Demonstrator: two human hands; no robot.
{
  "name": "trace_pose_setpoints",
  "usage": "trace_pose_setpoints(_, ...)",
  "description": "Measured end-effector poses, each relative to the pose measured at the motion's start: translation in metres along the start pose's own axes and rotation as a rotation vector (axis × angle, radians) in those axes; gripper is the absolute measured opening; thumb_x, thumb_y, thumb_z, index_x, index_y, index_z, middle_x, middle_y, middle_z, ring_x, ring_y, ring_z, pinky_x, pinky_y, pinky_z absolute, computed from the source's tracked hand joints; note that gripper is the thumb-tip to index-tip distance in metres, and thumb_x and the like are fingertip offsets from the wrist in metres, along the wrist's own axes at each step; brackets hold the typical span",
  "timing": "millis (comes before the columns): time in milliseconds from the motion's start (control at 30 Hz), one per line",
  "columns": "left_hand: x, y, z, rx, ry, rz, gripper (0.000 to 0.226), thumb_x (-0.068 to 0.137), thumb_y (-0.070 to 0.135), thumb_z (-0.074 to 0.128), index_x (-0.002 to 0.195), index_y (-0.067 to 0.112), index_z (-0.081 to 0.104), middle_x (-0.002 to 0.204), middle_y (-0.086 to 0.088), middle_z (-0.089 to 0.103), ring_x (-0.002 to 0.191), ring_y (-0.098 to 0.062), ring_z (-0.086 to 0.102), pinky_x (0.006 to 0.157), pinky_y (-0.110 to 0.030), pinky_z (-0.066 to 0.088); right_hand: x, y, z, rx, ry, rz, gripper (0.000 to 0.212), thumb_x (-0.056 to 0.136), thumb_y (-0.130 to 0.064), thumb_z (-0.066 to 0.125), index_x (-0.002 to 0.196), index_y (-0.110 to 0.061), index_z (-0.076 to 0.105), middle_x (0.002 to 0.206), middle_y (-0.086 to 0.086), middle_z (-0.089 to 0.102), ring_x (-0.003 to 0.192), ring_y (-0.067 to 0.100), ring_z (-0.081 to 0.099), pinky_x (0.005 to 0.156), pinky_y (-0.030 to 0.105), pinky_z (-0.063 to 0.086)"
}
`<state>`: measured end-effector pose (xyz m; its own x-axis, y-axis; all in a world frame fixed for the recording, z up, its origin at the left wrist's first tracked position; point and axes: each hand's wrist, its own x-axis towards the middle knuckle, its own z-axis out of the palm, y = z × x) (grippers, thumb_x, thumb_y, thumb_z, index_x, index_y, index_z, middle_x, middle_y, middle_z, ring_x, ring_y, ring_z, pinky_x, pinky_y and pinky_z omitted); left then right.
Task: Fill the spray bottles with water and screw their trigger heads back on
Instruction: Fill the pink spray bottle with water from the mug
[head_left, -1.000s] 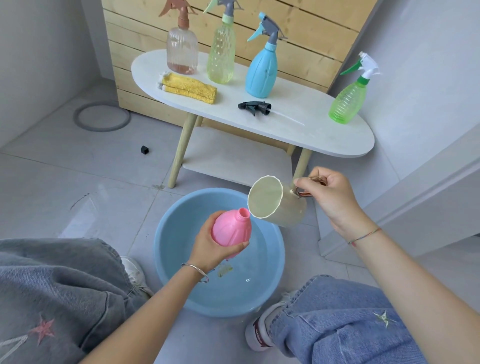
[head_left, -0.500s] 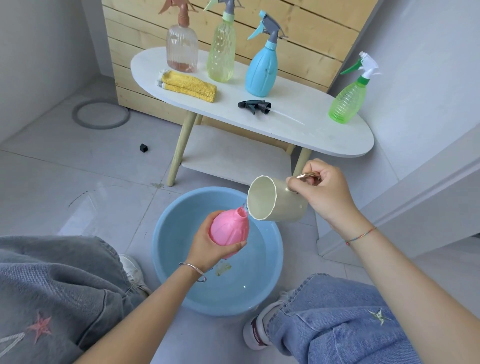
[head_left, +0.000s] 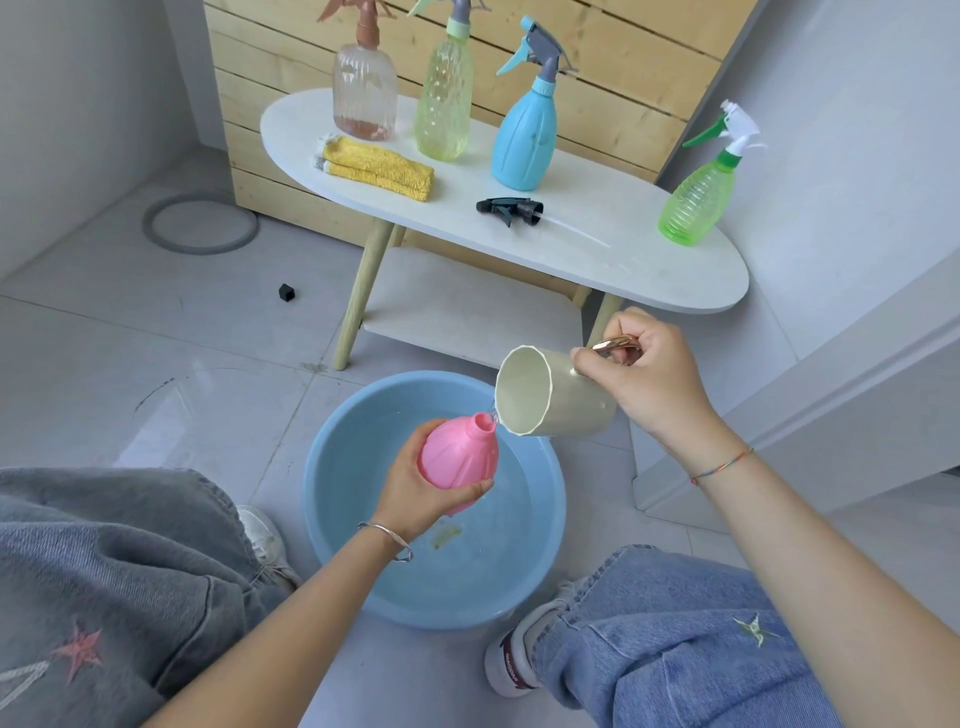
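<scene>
table (head_left: 623, 265) at the back; basin (head_left: 535, 545) on the floor. over it the right hand (head_left: 654, 384) grips a tilted cup (head_left: 566, 410) by the handle, lip at the mouth of the pink bottle (head_left: 457, 452) clasped in the left hand (head_left: 415, 493). black head (head_left: 511, 210) lies on the table.

The white oval table (head_left: 675, 280) carries four spray bottles (head_left: 524, 140), a folded yellow cloth (head_left: 379, 169) and a black trigger head (head_left: 511, 209) (on its side), while the blue basin (head_left: 441, 617) stands on the tiled floor (head_left: 156, 338).

Bright, soft daylight, faint shadows, sharp focus (wide-angle bending toward the edges).
</scene>
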<state>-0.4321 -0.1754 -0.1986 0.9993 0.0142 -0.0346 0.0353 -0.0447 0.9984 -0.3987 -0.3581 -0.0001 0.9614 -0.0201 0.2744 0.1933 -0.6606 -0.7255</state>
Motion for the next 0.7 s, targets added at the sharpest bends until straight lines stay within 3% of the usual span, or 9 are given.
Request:
trace_pose_setpoints(67,0.000,0.000,0.001,-0.002,0.001,-0.002,0.077,0.048,0.039,0.091,0.116,0.033,0.055,0.113,0.012,0.062,0.100,0.000,0.059,0.075,-0.008,0.047,0.001,0.000,0.001,-0.009,0.004,-0.015,0.040,0.071,-0.005,0.071,0.055,-0.009,0.035,0.063,-0.001,0.033,0.058,0.012,0.030,0.052,0.019,0.024)
trace_pose_setpoints(233,0.000,0.000,0.001,0.007,0.000,0.001,0.073,0.055,0.025,0.094,0.115,0.033,0.054,0.113,0.013,0.061,0.099,0.002,0.058,0.075,-0.009,0.047,0.001,0.003,0.003,-0.019,0.001,-0.049,0.038,0.069,-0.010,0.071,0.056,-0.004,0.036,0.065,0.002,0.036,0.058,0.013,0.032,0.053,0.022,0.025)
trace_pose_setpoints(433,0.000,0.000,0.001,0.012,0.006,0.002,0.072,0.055,0.025,0.094,0.114,0.034,0.054,0.112,0.014,0.061,0.099,0.002,0.058,0.074,-0.009,0.047,0.002,0.001,0.003,-0.006,-0.001,-0.061,0.036,0.067,-0.013,0.070,0.057,0.000,0.037,0.064,0.000,0.035,0.057,0.011,0.031,0.053,0.020,0.024)
trace_pose_setpoints(533,0.000,0.003,0.001,0.009,0.017,0.001,0.072,0.055,0.027,0.093,0.114,0.035,0.054,0.112,0.015,0.061,0.099,0.002,0.058,0.074,-0.009,0.048,0.003,0.003,0.004,0.071,0.016,0.035,0.037,0.070,-0.005,0.071,0.055,-0.008,0.037,0.062,0.002,0.034,0.059,0.013,0.032,0.056,0.023,0.027)
trace_pose_setpoints(700,0.003,0.021,-0.002,-0.012,0.024,0.024,0.069,0.057,0.022,0.093,0.112,0.038,0.054,0.110,0.017,0.061,0.097,0.003,0.059,0.071,-0.011,0.049,0.009,0.019,0.001,0.470,0.038,0.339,0.028,0.069,-0.014,0.071,0.055,-0.015,0.046,0.064,0.007,0.039,0.068,0.019,0.045,0.071,0.032,0.038)
